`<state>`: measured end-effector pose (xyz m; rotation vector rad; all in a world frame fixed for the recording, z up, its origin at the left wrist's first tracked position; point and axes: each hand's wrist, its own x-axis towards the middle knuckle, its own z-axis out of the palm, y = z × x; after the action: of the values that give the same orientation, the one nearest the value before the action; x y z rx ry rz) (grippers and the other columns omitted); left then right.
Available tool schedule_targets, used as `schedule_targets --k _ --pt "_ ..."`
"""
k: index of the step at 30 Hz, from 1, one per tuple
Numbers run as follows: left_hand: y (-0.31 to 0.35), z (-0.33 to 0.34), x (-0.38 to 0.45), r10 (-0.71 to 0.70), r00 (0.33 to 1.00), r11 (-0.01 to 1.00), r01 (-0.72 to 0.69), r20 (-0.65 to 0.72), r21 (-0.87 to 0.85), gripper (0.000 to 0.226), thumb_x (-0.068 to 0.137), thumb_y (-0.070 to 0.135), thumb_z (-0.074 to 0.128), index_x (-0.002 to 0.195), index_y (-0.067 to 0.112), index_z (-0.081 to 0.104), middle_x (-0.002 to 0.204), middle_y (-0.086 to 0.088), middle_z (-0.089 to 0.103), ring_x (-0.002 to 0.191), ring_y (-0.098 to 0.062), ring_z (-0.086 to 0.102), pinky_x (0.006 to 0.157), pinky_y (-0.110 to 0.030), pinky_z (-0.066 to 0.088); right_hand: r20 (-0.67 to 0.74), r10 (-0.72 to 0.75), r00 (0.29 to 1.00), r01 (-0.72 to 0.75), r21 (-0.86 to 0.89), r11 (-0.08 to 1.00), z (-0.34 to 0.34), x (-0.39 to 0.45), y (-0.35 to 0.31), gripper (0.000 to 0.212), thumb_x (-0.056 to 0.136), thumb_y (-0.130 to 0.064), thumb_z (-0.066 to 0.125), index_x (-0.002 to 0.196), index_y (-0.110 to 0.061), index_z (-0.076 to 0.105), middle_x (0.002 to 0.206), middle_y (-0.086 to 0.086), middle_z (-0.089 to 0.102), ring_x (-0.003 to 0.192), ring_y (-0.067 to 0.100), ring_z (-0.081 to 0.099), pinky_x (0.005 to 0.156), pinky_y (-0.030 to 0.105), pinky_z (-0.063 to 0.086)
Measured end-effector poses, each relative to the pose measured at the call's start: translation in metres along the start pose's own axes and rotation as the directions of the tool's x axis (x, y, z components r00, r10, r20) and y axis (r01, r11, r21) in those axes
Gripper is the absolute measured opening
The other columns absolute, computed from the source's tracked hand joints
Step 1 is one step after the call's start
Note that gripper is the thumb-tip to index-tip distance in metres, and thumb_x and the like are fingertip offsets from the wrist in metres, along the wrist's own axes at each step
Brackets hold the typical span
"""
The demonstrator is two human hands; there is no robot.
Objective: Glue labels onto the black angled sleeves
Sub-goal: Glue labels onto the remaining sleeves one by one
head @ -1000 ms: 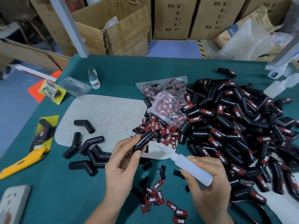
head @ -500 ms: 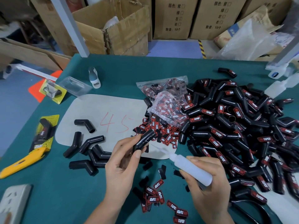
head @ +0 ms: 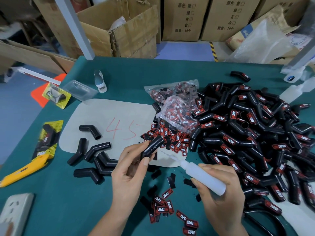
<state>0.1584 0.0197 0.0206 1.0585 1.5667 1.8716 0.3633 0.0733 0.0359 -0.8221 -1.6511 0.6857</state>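
Observation:
My left hand [head: 129, 169] grips a black angled sleeve [head: 152, 147] above the table's middle, one end pointing up to the right. My right hand [head: 219, 193] holds a white glue bottle [head: 202, 176], whose thin nozzle points up-left and ends just short of the sleeve. A thin pale line shows on the sleeve's side. Loose red-and-black labels [head: 172, 140] lie heaped behind the sleeve, and more labels [head: 163, 206] lie between my wrists. A big pile of labelled sleeves [head: 252, 138] fills the right. Several bare sleeves [head: 95, 159] lie at the left.
A grey card [head: 105, 120] marked "45" lies on the green table [head: 51, 193]. Clear bags of labels [head: 173, 101] sit behind the heap. A yellow utility knife [head: 23, 171] and a power strip [head: 13, 210] lie at the left edge. Cardboard boxes [head: 126, 29] stand beyond the table.
My right hand has drawn the glue bottle slightly back and down to the right, so the nozzle tip sits a little farther from the sleeve. The left hand keeps its hold on the sleeve.

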Motion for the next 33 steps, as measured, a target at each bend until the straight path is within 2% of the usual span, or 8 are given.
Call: schedule_targets --k 4,11,15,20,24,27,30,33 --pt "-0.0007 -0.0001 -0.0005 0.017 1.0 0.999 -0.017 0.021 0.034 0.033 0.097 0.029 0.068 0.128 0.037 0.074 0.126 -0.001 0.068 0.113 -0.04 0.068 0.095 -0.039 0.057 -0.007 -0.005 1.0 0.005 0.001 1.0 0.0004 0.0014 -0.0012 0.03 0.098 -0.045 0.069 0.119 -0.027 0.058 0.125 -0.032 0.06 0.107 0.001 0.068 0.086 0.02 0.056" --pt "-0.0017 -0.001 -0.0021 0.023 0.999 0.999 -0.024 0.023 0.039 0.033 0.096 0.028 0.067 0.127 0.04 0.074 0.125 -0.001 0.067 0.111 -0.043 0.069 0.092 -0.042 0.058 0.043 -0.011 0.999 0.011 0.011 1.0 0.0007 -0.0007 -0.0017 0.031 0.098 -0.043 0.07 0.116 -0.021 0.059 0.126 -0.031 0.058 0.108 0.001 0.068 0.085 0.018 0.056" --pt "-0.0015 0.0007 -0.0015 0.025 0.999 0.999 -0.026 0.023 0.026 0.035 0.096 0.025 0.067 0.127 0.039 0.074 0.125 0.0 0.068 0.113 -0.04 0.068 0.098 -0.044 0.056 0.044 -0.013 0.999 0.012 0.005 1.0 0.0022 -0.0015 -0.0015 0.029 0.097 -0.042 0.071 0.114 -0.022 0.059 0.118 -0.026 0.061 0.108 0.001 0.068 0.087 0.017 0.055" --pt "0.0018 0.0007 -0.0003 0.037 0.999 0.999 -0.037 0.014 0.039 0.036 0.095 0.026 0.067 0.125 0.043 0.074 0.122 0.004 0.068 0.104 -0.038 0.069 0.088 -0.03 0.057 0.046 -0.022 0.999 0.023 -0.025 0.999 0.0027 -0.0011 -0.0029 0.03 0.099 -0.044 0.069 0.114 -0.02 0.058 0.111 -0.014 0.062 0.108 -0.003 0.067 0.087 0.014 0.053" --pt "0.0017 0.0013 -0.0005 0.006 1.0 1.0 -0.006 0.007 0.009 0.035 0.095 0.026 0.067 0.126 0.041 0.074 0.123 0.003 0.068 0.106 -0.038 0.07 0.094 -0.033 0.057 0.039 -0.017 0.999 0.018 -0.031 0.999 0.0022 -0.0004 -0.0031 0.029 0.098 -0.044 0.068 0.115 -0.023 0.058 0.111 -0.014 0.062 0.107 -0.002 0.067 0.086 0.017 0.054" --pt "0.0019 0.0011 -0.0002 -0.014 1.0 0.999 0.015 0.008 -0.031 0.032 0.098 0.027 0.068 0.128 0.036 0.074 0.123 0.003 0.068 0.107 -0.026 0.072 0.097 -0.032 0.057 0.051 -0.025 0.998 0.027 -0.031 0.999 0.0015 -0.0003 -0.0029 0.029 0.098 -0.043 0.068 0.116 -0.023 0.058 0.11 -0.011 0.063 0.108 -0.001 0.067 0.086 0.016 0.054" --pt "0.0015 -0.0006 0.0003 -0.086 0.996 0.99 0.086 0.002 -0.108 0.034 0.099 0.041 0.071 0.129 0.027 0.074 0.124 -0.004 0.068 0.111 -0.04 0.069 0.101 -0.044 0.056 0.047 -0.014 0.999 0.016 -0.042 0.999 0.0007 0.0009 -0.0037 0.029 0.1 -0.045 0.066 0.115 -0.022 0.058 0.111 -0.011 0.062 0.108 -0.002 0.067 0.085 0.015 0.054" --pt "0.0036 -0.0015 0.0016 -0.186 0.983 0.96 0.18 -0.008 -0.216 0.042 0.095 0.045 0.076 0.129 0.02 0.074 0.128 -0.017 0.069 0.117 -0.043 0.068 0.103 -0.045 0.056 0.02 0.016 1.0 -0.015 -0.041 0.999 -0.0011 0.0035 -0.0049 0.028 0.099 -0.045 0.067 0.115 -0.023 0.058 0.108 -0.009 0.065 0.106 0.001 0.067 0.085 0.018 0.054"
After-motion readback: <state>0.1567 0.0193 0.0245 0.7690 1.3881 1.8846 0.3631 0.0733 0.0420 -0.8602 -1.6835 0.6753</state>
